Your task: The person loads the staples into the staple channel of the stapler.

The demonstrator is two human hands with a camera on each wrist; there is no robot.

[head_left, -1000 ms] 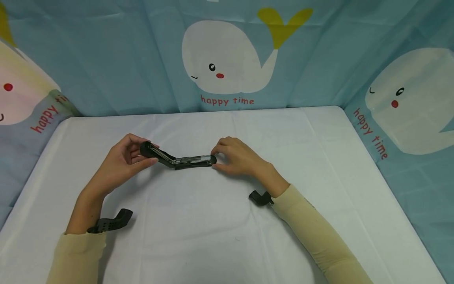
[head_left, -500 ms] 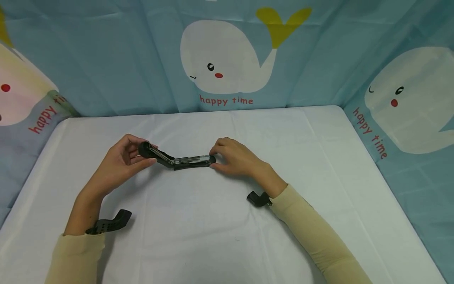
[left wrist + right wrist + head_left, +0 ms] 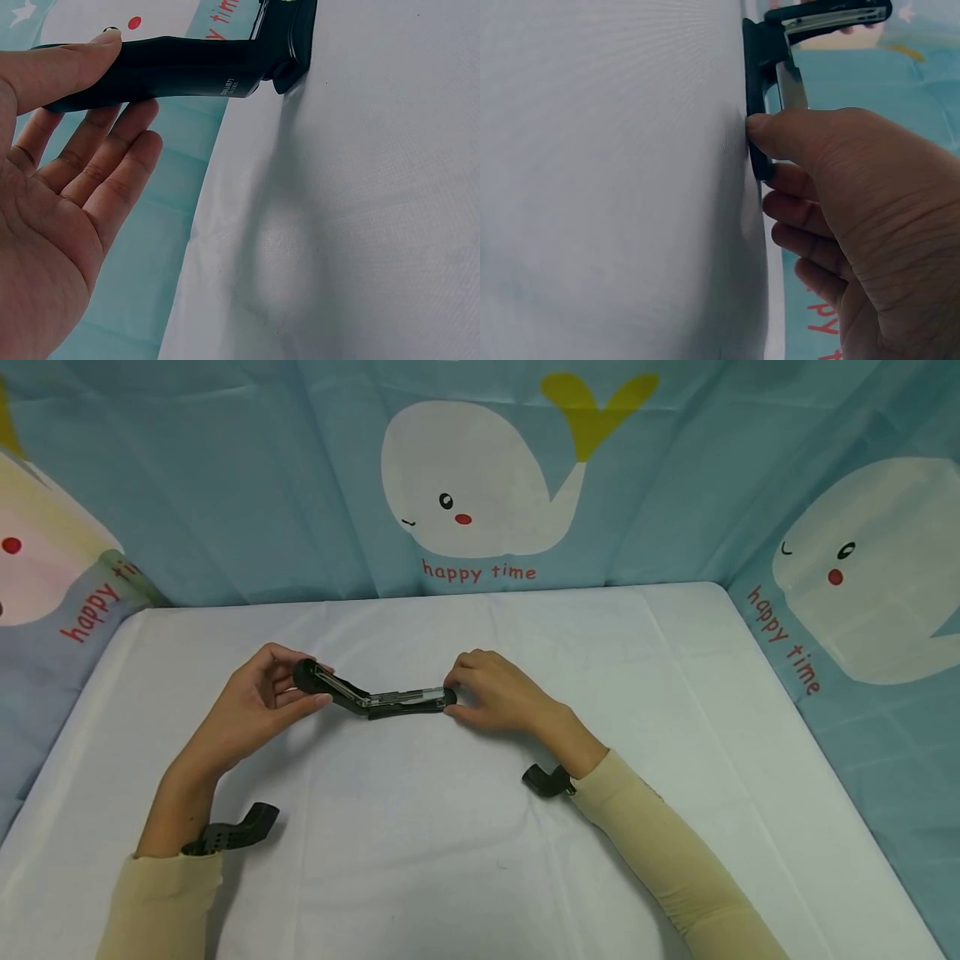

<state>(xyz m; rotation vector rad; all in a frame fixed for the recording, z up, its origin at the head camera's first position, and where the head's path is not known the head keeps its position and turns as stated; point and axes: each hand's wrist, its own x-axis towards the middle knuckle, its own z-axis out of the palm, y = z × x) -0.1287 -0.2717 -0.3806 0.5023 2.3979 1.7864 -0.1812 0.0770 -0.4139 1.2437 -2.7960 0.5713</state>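
A black stapler [image 3: 405,703] is swung wide apart at its hinge near the back of the table, its metal inner rail showing. My left hand [image 3: 247,706] pinches the end of its raised arm between thumb and fingers. In the left wrist view the thumb lies on the stapler's dark casing [image 3: 187,67], with fingertips beneath. At the other end, my right hand [image 3: 502,692] grips the tip of the base. The right wrist view shows the base [image 3: 755,82] against the white cloth, held by the thumb, while the other fingers curl behind it.
A white cloth [image 3: 420,843] covers the table. Blue curtain [image 3: 247,485] with whale prints hangs behind and at both sides. Black curved pieces, one at the left wrist [image 3: 240,831] and another at the right wrist [image 3: 546,780], stick out over the cloth.
Hands and stapler hold almost the same pose throughout. Only a very slight leftward shift of the whole scene shows since the earliest frame.
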